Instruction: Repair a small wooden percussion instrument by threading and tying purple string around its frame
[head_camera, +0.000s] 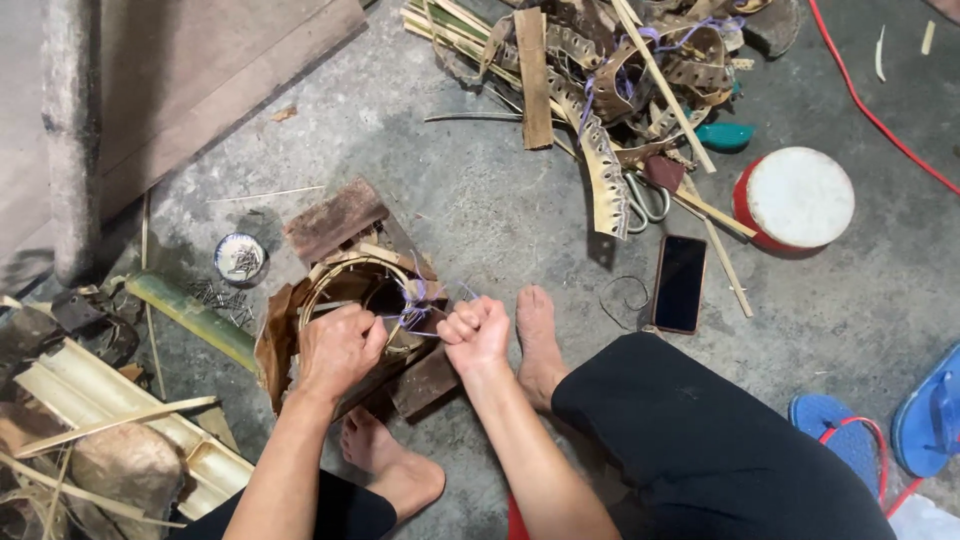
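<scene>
**Both fists closed on the cord at the bamboo hoop**

Your left hand (338, 348) is curled into a fist on the near rim of the bamboo hoop (345, 275), fingers together and clamped on the purple cord (412, 305) where it leaves the knot. Your right hand (476, 333) is also a tight fist, just right of the hoop, with the cord's other end running into it. The hoop lies on brown wooden blocks (335, 220), directly ahead of your bare feet (537, 330).

Left of the hoop the floor is crowded: a green bamboo stalk (190, 312) runs close by its edge, loose nails (222, 297) lie beside it, and a small nail-filled tin (240, 257) sits just beyond. To the right, a wire loop (625, 297) and a black phone (680, 283) lie near your right foot. Bare concrete (480, 200) stretches between the hoop and the scrap pile (610, 90) farther off, where a red drum with a white top (797, 198) also sits.
</scene>
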